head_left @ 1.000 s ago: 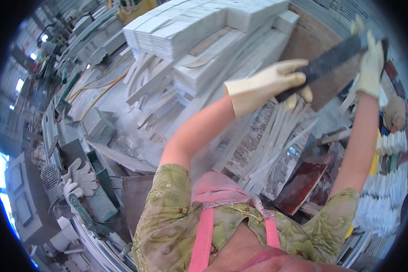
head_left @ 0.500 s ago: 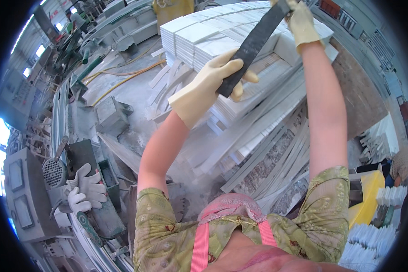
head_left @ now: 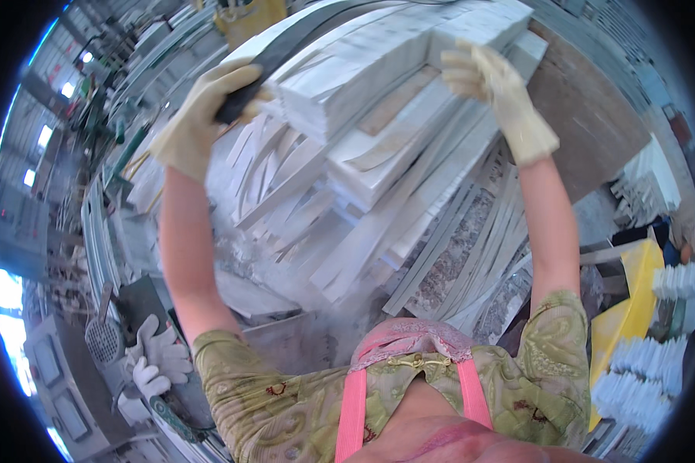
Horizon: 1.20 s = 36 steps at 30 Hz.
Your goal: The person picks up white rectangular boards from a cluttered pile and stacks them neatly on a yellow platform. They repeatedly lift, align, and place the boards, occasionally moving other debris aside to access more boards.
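Observation:
My left hand (head_left: 205, 116), in a cream rubber glove, is closed round the near end of a long dark flat strip (head_left: 305, 32). From there the strip runs up and to the right along the far side of a stack of white stone slabs (head_left: 398, 46), and its far end passes out at the top. My right hand (head_left: 498, 96), gloved the same way, is off the strip. Its fingers are stretched out over the right part of the stack, with nothing in them. Both hands are slightly blurred.
Thin stone offcuts (head_left: 266, 166) lie loosely left of the stack. A brown board (head_left: 587, 116) stands at right, near a yellow sheet (head_left: 625, 293) and white stacked pieces (head_left: 645, 378). White work gloves (head_left: 161, 351) rest on machinery at lower left, beside a grey control box (head_left: 66, 386).
My left hand has swung left with the strip's near end. The right hand has let go of the strip and come down nearer, its fingers now stretched out. The view has shifted slightly.

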Available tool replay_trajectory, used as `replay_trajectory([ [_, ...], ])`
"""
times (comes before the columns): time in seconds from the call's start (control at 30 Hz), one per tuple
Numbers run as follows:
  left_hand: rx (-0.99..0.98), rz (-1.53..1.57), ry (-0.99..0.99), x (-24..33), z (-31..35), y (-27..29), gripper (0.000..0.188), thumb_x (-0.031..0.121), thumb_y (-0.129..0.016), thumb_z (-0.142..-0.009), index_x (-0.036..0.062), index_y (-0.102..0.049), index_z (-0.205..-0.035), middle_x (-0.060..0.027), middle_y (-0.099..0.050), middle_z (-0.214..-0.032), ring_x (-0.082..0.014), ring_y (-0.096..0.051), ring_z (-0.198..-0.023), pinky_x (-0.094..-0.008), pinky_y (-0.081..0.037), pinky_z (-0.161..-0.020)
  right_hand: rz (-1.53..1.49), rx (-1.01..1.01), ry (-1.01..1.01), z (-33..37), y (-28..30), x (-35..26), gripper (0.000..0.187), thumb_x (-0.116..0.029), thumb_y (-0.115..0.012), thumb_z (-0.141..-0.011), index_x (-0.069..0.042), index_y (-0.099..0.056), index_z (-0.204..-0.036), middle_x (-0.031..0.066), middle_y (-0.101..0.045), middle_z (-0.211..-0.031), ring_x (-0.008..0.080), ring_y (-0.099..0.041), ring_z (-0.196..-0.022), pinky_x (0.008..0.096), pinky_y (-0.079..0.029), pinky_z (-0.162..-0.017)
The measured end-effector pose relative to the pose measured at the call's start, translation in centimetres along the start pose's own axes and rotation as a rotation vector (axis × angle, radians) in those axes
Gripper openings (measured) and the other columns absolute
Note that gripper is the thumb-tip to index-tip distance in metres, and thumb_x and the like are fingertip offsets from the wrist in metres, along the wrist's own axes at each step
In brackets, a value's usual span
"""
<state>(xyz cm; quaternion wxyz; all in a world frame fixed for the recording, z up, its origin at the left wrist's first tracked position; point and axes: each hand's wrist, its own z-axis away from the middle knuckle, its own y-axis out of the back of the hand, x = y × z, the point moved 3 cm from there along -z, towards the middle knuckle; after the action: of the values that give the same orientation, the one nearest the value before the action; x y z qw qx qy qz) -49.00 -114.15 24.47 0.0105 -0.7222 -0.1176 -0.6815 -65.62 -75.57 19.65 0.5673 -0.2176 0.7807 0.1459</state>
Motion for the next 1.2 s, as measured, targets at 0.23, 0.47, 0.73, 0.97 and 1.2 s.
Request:
replay_trajectory([
  [0.23,0.172,-0.252,0.18,-7.2,-3.1,8.3,0.036,0.025,-0.07,-0.097,-0.0012,-0.066,-0.12,-0.0091,-0.072,-0.084,-0.012,-0.064,-0.056,-0.0253,-0.049,-0.051,-0.133,0.33,-0.624,28.2,8.7,10.3,0.047,-0.038,-0.054,-0.108,-0.004,-0.057,-0.14,0.0126,-0.072,-0.124,0.0229,-0.074,-0.099,0.0369,-0.06,-0.087],
  [0.47,0.866,-0.751,-0.521,0.4,8.1,-1.6,0.042,0.026,-0.047,-0.104,-0.0054,-0.066,-0.125,-0.0119,-0.07,-0.122,-0.0223,-0.063,-0.119,-0.0376,-0.044,-0.108,0.467,0.236,-0.922,66.8,10.0,20.2,0.04,-0.035,-0.053,-0.103,-0.003,-0.069,-0.122,0.0131,-0.074,-0.11,0.027,-0.07,-0.102,0.0383,-0.053,-0.092],
  [0.73,0.029,-0.495,-0.62,0.2,18.2,-27.8,0.036,0.02,-0.047,-0.108,-0.0028,-0.073,-0.119,-0.0109,-0.074,-0.118,-0.0189,-0.066,-0.116,-0.0318,-0.047,-0.105,0.274,0.569,-1.324,89.1,6.2,22.7,0.033,-0.033,-0.059,-0.1,-0.003,-0.069,-0.09,0.0116,-0.073,-0.086,0.0237,-0.072,-0.071,0.0382,-0.056,-0.068],
  [0.97,-0.614,-0.671,0.006,-28.5,22.1,-39.5,0.034,0.029,-0.068,-0.094,0.0061,-0.074,-0.118,-0.0164,-0.076,-0.112,-0.0301,-0.073,-0.103,-0.0378,-0.056,-0.091,0.153,0.918,-1.253,84.2,5.5,17.3,0.042,-0.043,-0.056,-0.105,-0.005,-0.071,-0.093,0.0065,-0.069,-0.068,0.0122,-0.062,-0.065,0.0279,-0.045,-0.072],
  [1.2,-0.226,-0.707,0.715,-65.4,32.4,-36.6,0.096,0.055,-0.078,-0.078,0.006,-0.044,-0.154,-0.0234,-0.061,-0.14,-0.0378,-0.06,-0.126,-0.044,-0.048,-0.105,0.024,0.944,-1.265,83.8,2.6,22.6,0.041,-0.04,-0.056,-0.106,-0.003,-0.072,-0.1,0.006,-0.07,-0.068,0.0117,-0.065,-0.07,0.0255,-0.049,-0.067],
])
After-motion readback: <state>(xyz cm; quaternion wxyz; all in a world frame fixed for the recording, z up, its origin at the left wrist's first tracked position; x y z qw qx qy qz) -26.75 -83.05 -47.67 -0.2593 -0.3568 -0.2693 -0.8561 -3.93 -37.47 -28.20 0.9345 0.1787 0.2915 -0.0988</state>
